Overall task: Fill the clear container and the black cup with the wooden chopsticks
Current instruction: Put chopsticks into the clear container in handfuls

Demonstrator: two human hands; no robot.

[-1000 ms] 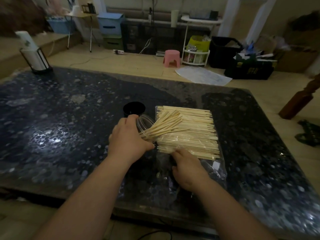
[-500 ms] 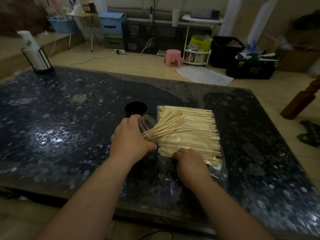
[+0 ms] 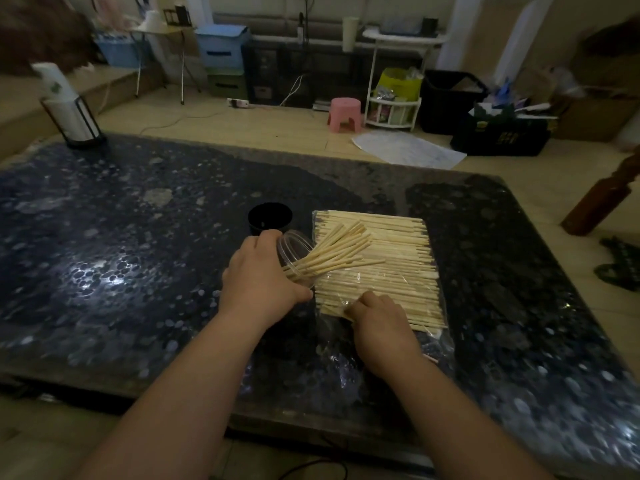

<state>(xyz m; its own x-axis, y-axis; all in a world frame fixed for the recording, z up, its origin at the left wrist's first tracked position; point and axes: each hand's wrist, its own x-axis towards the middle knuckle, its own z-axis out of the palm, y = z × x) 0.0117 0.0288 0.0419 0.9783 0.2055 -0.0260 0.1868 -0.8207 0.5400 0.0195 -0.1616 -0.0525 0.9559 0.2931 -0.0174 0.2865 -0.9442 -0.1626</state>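
Gripping tilted container (image 3: 294,249) with left hand (image 3: 263,275), mouth toward 3 o'clock, sticks (image 3: 341,249) fanning out. Moved right hand (image 3: 377,323) slightly since a second ago, curled now on pile (image 3: 391,268) at its 7 o'clock corner; can't tell if pinching. No sticks added yet. Cup (image 3: 270,218) at container's 11 o'clock, apparently empty. Probably starting next pickup.
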